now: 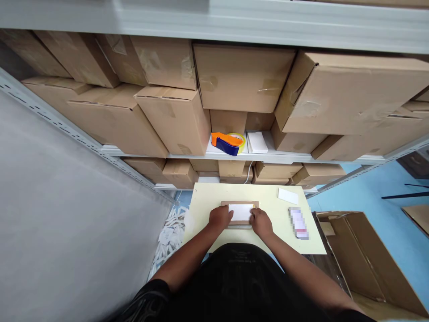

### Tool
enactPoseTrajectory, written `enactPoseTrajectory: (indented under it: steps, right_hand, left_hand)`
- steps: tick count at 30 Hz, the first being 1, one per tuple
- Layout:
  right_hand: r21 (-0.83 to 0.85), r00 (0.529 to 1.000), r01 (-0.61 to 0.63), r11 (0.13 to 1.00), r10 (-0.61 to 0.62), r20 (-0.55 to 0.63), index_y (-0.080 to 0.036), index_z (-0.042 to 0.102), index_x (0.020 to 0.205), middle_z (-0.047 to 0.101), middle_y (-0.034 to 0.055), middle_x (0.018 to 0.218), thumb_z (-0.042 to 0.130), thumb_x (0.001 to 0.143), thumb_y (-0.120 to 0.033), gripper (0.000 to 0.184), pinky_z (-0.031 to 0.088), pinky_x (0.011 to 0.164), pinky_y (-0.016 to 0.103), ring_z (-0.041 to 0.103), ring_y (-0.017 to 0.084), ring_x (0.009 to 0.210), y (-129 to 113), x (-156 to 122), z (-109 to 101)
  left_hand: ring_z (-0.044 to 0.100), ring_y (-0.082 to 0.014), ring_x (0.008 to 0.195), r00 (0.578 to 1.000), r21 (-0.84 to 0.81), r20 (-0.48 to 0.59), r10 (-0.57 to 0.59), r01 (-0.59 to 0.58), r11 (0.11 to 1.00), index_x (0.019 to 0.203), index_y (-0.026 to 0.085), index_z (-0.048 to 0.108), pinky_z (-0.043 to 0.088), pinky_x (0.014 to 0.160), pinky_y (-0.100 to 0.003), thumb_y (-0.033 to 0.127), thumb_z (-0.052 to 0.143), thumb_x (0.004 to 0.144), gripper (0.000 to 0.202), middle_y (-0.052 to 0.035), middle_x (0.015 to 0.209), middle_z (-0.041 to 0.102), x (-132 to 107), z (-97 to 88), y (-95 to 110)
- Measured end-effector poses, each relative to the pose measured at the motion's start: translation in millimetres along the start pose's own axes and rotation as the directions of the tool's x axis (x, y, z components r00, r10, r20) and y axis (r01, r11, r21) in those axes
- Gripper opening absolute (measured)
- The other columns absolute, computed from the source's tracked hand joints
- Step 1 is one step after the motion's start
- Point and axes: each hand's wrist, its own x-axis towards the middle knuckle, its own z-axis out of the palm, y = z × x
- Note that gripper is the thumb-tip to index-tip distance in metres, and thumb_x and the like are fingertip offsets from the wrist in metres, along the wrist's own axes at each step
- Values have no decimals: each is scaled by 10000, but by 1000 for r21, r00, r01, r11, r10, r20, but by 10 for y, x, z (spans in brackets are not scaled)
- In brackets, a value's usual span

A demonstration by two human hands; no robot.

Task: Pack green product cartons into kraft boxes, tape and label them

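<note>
Our left hand point(220, 218), right hand point(262, 222): apparently flat, gripping nothing, pressing white label point(240, 211) onto carton point(224, 205); we'd press evenly.

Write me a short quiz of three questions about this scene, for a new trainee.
1. True or false: the tape dispenser stands on the shelf, not on the table.
2. Fill in: the white card lies to the ___ of the brown parcel.
3. The left hand and the right hand both touch: A the tape dispenser, B the brown parcel, C the white card.
Key: 1 true; 2 right; 3 B.
</note>
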Motion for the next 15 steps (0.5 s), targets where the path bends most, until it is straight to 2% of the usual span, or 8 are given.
enactPoseTrajectory:
  steps: [3,5,7,9,12,15]
  right_hand:
    - [-20,999,13,1000,-12,36,-190,713,1062,705,123,1042,489,922,-147,267,442,897,329,630,269,1025,19,0,25]
    - [10,999,26,1000,-26,42,-192,705,1060,703,118,1035,486,921,-156,261,445,904,330,628,267,1030,41,-9,28]
    - [104,999,34,994,-38,31,-196,695,1067,701,106,1021,499,906,-174,254,458,900,333,631,259,1011,93,-21,23]
    - [251,1000,16,968,-15,-6,-205,680,1075,692,87,1010,525,877,-211,251,481,876,337,637,246,959,188,-32,12]
    - [465,989,-103,879,138,-43,-218,663,1073,679,66,1003,571,853,-345,270,511,819,354,642,233,865,374,-45,-9]
    - [617,968,-248,746,220,123,-230,662,1018,689,27,929,572,860,-512,336,517,777,349,651,220,824,518,-57,-29]
  left_hand:
    - [703,-315,1006,1000,-1,-10,-16,16,1000,1011,206,684,477,844,-387,564,556,939,387,-154,1021,747,-5,-6,-60]
    - [685,-322,1055,997,-48,-54,-53,50,998,1077,202,652,480,862,-385,603,615,893,443,-158,1089,724,-37,5,-118]
    - [662,-316,1113,986,-157,-114,-118,100,983,1151,195,608,485,875,-377,599,633,881,487,-165,1188,683,-87,49,-181]
    - [649,-297,1152,975,-326,-128,-184,134,936,1215,180,574,492,898,-368,571,584,921,489,-176,1265,650,-146,117,-231]
    - [658,-277,1175,979,-561,-38,-202,146,815,1309,181,547,492,957,-368,576,459,990,516,-164,1292,671,-234,211,-260]
    - [658,-278,1212,971,-647,51,-233,210,733,1376,228,535,489,998,-382,629,382,1009,565,-124,1327,690,-311,235,-209]
